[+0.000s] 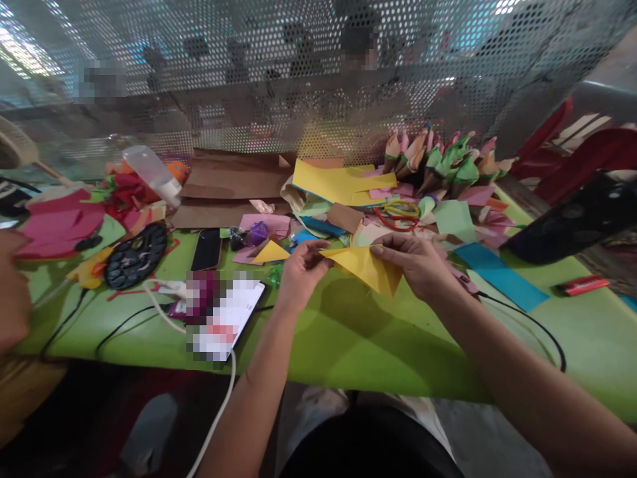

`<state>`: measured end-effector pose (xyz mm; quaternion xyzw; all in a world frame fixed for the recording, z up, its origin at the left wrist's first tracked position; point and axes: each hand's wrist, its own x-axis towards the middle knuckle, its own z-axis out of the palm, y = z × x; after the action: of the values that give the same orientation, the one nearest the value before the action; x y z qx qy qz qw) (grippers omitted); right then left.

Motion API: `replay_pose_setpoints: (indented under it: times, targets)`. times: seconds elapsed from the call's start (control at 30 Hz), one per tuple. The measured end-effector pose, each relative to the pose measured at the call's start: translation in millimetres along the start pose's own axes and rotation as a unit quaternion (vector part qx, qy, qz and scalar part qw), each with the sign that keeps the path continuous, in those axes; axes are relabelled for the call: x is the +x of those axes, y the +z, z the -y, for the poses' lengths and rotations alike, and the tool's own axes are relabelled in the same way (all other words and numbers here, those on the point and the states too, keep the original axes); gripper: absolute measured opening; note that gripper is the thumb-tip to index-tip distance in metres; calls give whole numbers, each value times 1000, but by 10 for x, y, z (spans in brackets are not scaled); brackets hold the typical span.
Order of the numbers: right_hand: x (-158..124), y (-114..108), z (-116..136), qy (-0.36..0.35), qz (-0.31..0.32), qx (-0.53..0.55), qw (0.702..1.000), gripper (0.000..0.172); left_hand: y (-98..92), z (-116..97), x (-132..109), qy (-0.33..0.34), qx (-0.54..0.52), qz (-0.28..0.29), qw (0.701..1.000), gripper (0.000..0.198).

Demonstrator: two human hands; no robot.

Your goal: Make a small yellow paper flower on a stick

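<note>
A left hand point(303, 277), thumb and fingertips drawn together, pinches the narrow tip of a yellow paper piece point(365, 269), while the right hand point(417, 264) grips its upper edge near the opposite corner, thumb on the near side; the other fingers of both hands are loosely curled. The yellow paper piece hangs between them just above a green table point(348, 362), its lower point free. Thin and nearly weightless by its look, it would likely bend, crease or tear easily, making the corners and margins the places for a light pinch.

Just left of the yellow paper piece lie a small yellow triangle point(271, 251) and a purple ball point(259, 233); farther left are a black phone point(206, 250) and, nearer the wearer, a lit smartphone point(237, 315). To its right rests a blue paper strip point(502, 273), with a dark cylinder point(567, 219) farther right. Beyond it spread a large yellow sheet point(338, 182) and, to the right of that, a cluster of paper cones point(460, 166), all before a perforated screen point(239, 126).
</note>
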<state>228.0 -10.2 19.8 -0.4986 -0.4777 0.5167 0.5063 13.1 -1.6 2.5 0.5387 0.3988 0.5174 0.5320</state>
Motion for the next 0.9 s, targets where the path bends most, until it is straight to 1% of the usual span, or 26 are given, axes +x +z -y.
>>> replay_pose_setpoints:
  times: [0.1, 0.17, 0.3, 0.47, 0.6, 0.7, 0.8, 0.9]
  targets:
    - [-3, 11, -3, 26, -5, 33, 999, 48, 14, -22, -16, 18, 10, 21, 1000, 39]
    - [-8, 14, -3, 31, -1, 35, 999, 46, 25, -23, -21, 31, 23, 29, 999, 35]
    - [-35, 27, 16, 18, 20, 13, 1000, 44, 29, -5, -20, 44, 45, 11, 998, 21]
    - [-78, 70, 69, 33, 62, -13, 997, 45, 36, -25, -30, 63, 86, 2, 994, 19]
    - [-62, 92, 58, 16, 54, -27, 998, 47, 36, -40, -27, 34, 40, -5, 999, 18]
    - [-46, 104, 41, 5, 49, -26, 998, 47, 28, -21, -10, 11, -10, -7, 1000, 22]
    - [-46, 112, 37, 3, 52, -28, 998, 46, 24, 4, 2, 1, -44, -13, 999, 25]
    - [-44, 96, 22, -4, 53, -34, 998, 45, 28, 15, 2, -4, -53, -15, 998, 24]
